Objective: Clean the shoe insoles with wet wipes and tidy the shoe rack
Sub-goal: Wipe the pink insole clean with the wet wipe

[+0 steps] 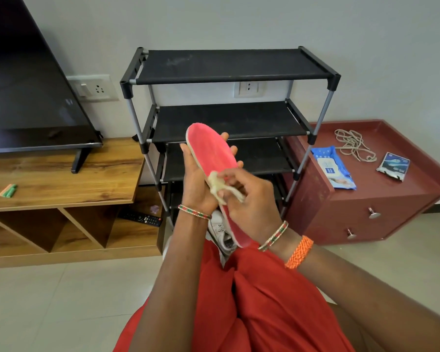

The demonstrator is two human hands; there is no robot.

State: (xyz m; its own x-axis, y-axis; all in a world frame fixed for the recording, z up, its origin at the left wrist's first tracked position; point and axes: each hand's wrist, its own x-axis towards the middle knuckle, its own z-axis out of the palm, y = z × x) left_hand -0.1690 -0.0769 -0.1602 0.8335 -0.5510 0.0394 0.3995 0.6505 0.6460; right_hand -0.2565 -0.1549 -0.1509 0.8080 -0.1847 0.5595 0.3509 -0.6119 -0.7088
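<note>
1. Nearest you, your lap is covered in red cloth (264,301), and both forearms reach forward over it, with beaded bangles on each wrist and an orange braided band on the right one.
2. Your left hand (197,184) holds the pink insole (210,151) from beneath and behind: the palm cradles its left edge, and the fingertips curl round and show along its right edge.
3. The insole stands tilted, toe end up and away from you, heel end down toward your lap, its pink face turned to you.
4. Your right hand (249,201) pinches a crumpled wet wipe (220,185) between thumb and fingers and presses it against the lower middle of the insole, just beside your left palm.
5. Below the insole's heel, between your wrists, part of a white shoe (221,232) shows on the floor.
6. Beyond your hands stands the black shoe rack (229,69) against the wall.
7. To the right, a red counter (381,196) with two drawer knobs carries a blue wipes pack (333,167), a tangle of laces (353,144) and a small dark packet (393,165), each apart from the others.
8. To the left, a wooden TV stand (61,179) bears a television (23,85), and a remote (142,219) lies in its lower cubby.
</note>
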